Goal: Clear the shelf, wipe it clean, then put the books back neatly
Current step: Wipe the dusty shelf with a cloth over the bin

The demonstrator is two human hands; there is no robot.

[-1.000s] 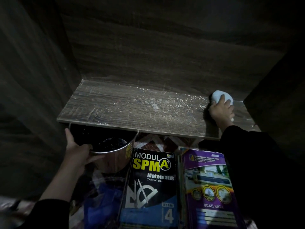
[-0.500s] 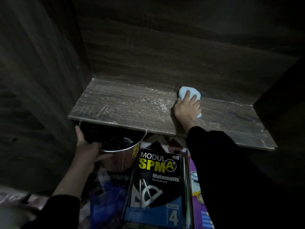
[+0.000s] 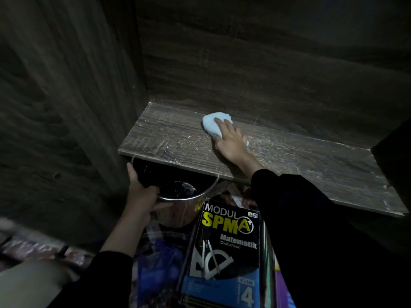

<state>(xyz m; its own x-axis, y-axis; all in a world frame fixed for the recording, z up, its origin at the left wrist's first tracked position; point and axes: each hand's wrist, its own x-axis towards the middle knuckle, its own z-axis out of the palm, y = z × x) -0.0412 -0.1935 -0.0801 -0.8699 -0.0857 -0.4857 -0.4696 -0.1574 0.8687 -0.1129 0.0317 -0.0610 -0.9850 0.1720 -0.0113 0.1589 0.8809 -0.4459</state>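
right hand (image 3: pixel 231 143): fingers flat on cloth (image 3: pixel 210 124), shelf (image 3: pixel 311 163) | left hand (image 3: pixel 142 196): fingers grip pot (image 3: pixel 178 215) rim, half hidden under shelf

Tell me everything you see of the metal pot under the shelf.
The pot is round, of shiny metal, with a thin bright rim and a yellow mark on its right side. It is upright and open; its inside is dark, with small glints low down. Its far half lies below the front edge of the shelf. The left hand grips its near left rim. The corner of a book hides its lower right.
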